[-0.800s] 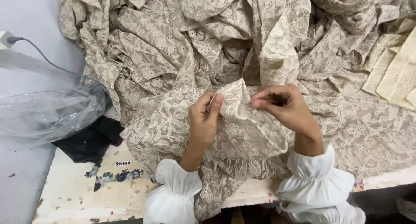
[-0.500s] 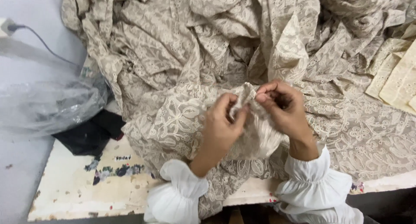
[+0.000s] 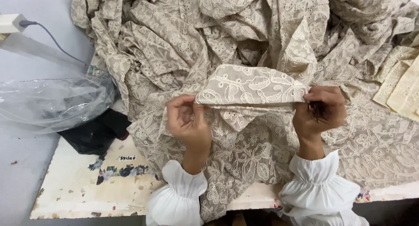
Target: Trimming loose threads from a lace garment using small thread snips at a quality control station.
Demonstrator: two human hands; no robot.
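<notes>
A beige embroidered lace fabric is stretched flat between both hands above a large crumpled heap of the same cloth. My left hand pinches the fold's left end with fingertips. My right hand grips the right end, fingers curled over the edge. Both wrists wear white gathered cuffs. The held piece forms a band with a folded lower edge, raised slightly off the pile.
A worn white table with floral marks carries the cloth. A clear plastic bag and black cloth lie at the left. A white adapter with a cable sits top left. Pale cut fabric strips lie at right.
My hands have moved apart, spreading the bunched piece of lace into a wide taut band. The camera view has shifted closer.
</notes>
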